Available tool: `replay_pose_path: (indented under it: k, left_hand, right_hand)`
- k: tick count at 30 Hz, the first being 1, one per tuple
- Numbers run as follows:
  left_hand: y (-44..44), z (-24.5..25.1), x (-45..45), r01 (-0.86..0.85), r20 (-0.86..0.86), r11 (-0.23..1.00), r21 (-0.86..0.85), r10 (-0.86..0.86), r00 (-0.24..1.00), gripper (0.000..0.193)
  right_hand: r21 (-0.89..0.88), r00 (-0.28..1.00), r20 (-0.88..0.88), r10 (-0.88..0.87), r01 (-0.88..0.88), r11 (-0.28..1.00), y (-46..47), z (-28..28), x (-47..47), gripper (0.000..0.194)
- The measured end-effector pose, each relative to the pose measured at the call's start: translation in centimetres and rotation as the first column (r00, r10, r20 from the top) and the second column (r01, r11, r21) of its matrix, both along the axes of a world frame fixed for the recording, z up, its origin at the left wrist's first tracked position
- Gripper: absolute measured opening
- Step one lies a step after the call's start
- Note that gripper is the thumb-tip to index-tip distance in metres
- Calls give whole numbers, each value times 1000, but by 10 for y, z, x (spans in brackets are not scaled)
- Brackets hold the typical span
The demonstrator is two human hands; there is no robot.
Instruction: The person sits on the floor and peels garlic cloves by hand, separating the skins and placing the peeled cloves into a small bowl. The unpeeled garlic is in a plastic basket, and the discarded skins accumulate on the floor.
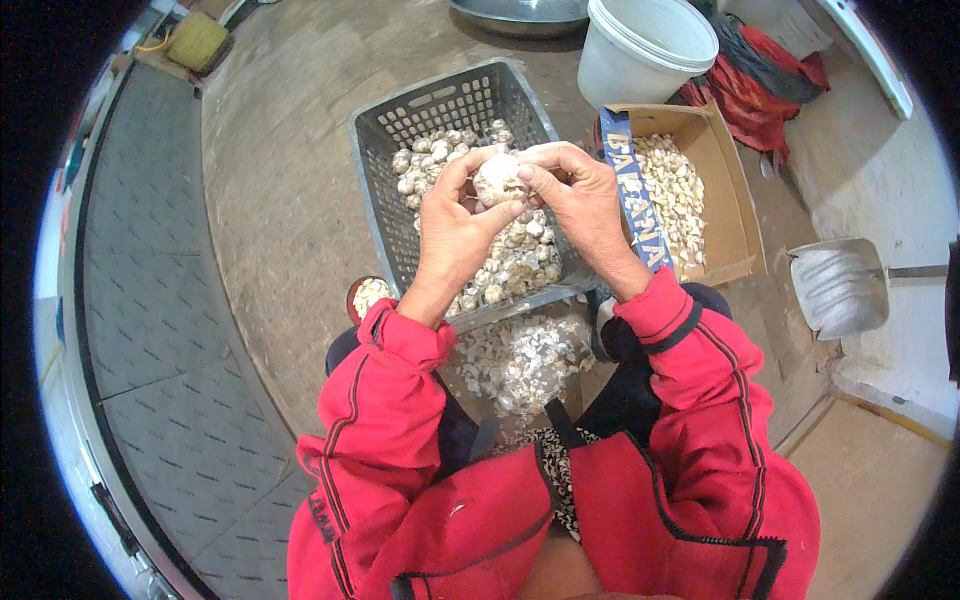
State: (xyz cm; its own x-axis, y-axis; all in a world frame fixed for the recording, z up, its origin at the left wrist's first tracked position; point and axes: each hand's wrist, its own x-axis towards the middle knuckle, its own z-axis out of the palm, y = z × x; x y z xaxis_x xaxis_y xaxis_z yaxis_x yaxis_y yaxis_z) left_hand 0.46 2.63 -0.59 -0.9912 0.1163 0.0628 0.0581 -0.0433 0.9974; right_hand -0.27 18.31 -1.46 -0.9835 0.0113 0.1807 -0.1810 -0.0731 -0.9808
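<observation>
A whitish garlic bulb [498, 182] is held between my two hands, above a dark plastic crate [375, 187]. My left hand [459, 225] grips it from the left, with the thumb along its lower side. From the right, my right hand [581, 196] pinches the bulb, its thumb pressed on the upper right side. Many more garlic bulbs [517, 259] lie in the crate below. Loose garlic cloves [671, 195] fill part of a cardboard box [724, 202] on the right. Some fingers are hidden behind the bulb.
Garlic skins [525, 360] litter the floor between my legs. Peeled cloves sit in a small reddish bowl [351, 301]. A white bucket [622, 67], a metal basin [521, 22] and a red-and-black cloth heap [757, 97] are beyond. At right, a metal shovel [840, 289] leans near the wall.
</observation>
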Motion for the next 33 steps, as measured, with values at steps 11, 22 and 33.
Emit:
replay_pose_path:
  k: [11, 22, 33]
  left_hand:
    - [-4, 10, 4, 70, 95, 932, 356, -111, 989, 60]
    - [-20, 11, 3, 3, 78, 972, 235, -22, 997, 63]
    - [-12, -4, 6, -110, -129, 978, -176, 88, 988, 50]
  right_hand:
    - [-2, 982, 167, -91, 93, 996, 2, 8, 1, 10]
    - [700, 854, 179, 488, -459, 546, 21, 8, 11, 38]
    - [539, 911, -410, 49, 198, 819, -6, 16, 10, 21]
